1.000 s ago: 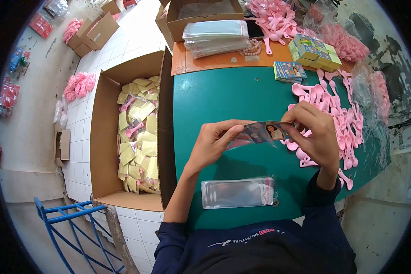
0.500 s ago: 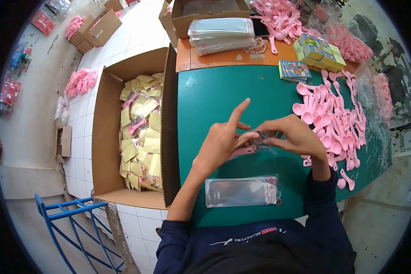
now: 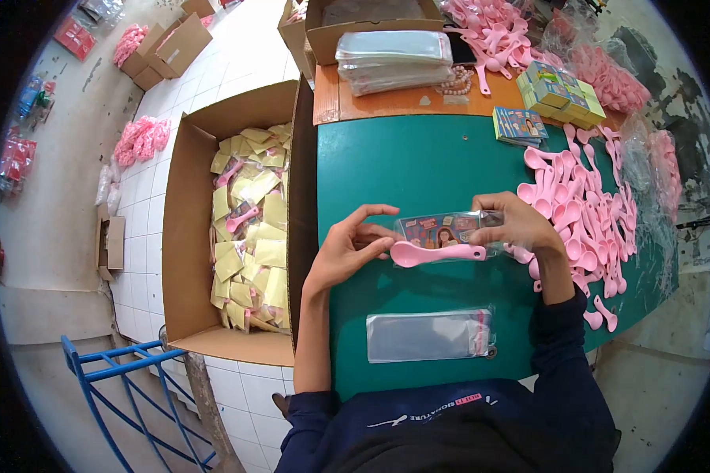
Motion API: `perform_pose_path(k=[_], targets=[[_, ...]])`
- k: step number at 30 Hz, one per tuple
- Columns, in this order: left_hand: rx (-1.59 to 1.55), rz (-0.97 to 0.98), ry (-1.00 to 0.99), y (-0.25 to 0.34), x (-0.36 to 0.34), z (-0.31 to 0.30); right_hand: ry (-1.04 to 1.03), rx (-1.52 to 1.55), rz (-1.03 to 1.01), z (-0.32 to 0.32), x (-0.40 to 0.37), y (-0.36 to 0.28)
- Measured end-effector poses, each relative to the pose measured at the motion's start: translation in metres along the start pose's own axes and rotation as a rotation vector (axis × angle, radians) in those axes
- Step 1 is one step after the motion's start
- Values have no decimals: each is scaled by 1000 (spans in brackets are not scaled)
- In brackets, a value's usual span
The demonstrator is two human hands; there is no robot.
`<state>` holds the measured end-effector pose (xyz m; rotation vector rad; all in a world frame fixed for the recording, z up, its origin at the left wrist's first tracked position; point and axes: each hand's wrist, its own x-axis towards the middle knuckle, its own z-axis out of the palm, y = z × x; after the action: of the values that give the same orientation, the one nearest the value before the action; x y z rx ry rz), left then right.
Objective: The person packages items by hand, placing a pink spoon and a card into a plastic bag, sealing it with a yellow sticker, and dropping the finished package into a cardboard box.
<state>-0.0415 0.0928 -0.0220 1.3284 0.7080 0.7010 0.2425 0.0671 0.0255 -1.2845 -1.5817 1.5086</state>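
A clear plastic bag with a printed card and a pink measuring spoon inside is stretched between my hands above the green table. My left hand pinches the bag's left end between thumb and fingers, close to the spoon's bowl. At the other end, the thumb and fingers of my right hand are closed on the bag near the card's edge. Nearer my body lies a stack of flat clear bags. Loose pink spoons are heaped to the right of my right hand.
A deep cardboard box of packed bags stands left of the green table. Farther back are card stacks, a small pile of cards and more plastic bags. A blue metal frame stands at lower left.
The bag has turned to lie lengthwise between my hands, so the card and spoon now show. My left index finger has come down from pointing upward, and my hands have moved apart.
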Motion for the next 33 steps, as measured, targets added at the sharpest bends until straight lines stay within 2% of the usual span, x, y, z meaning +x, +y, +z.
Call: perform_pose_path(k=[2, 5, 8, 11, 14, 15, 16, 18, 21, 24, 27, 30, 33], targets=[[37, -56, 66, 5, 1, 2, -21, -10, 26, 1, -1, 0], [8, -20, 40, 9, 2, 6, 5, -82, 208, -6, -4, -3], [144, 52, -4, 11, 1, 9, 54, 64, 84, 3, -4, -1], [388, 88, 365, 4, 1, 22, 238, -287, 10, 7, -5, -7], [-260, -244, 103, -4, -13, 41, 298, -393, -256, 33, -8, -13], [-380, -312, 32, -6, -19, 49, 120, -622, -375, 35, -12, -9], [-405, -384, 68, -7, -25, 55, 18, -618, -302, 46, -19, -11], [-377, -407, 76, -3, -33, 62, -29, -644, -292, 60, -28, -4], [-203, -286, 111, -17, -46, 63, -15, -756, -294, 73, -31, 2], [-118, -267, 242, -8, -59, 68, -25, -733, -344, 88, -35, 10], [129, -211, 309, -5, -74, 68, -57, -720, -390, 100, -35, 16], [338, -255, 332, 9, -81, 67, -52, -710, -428, 111, -31, 15], [151, -298, 313, 12, -83, 63, -56, -688, -410, 119, -29, 14]])
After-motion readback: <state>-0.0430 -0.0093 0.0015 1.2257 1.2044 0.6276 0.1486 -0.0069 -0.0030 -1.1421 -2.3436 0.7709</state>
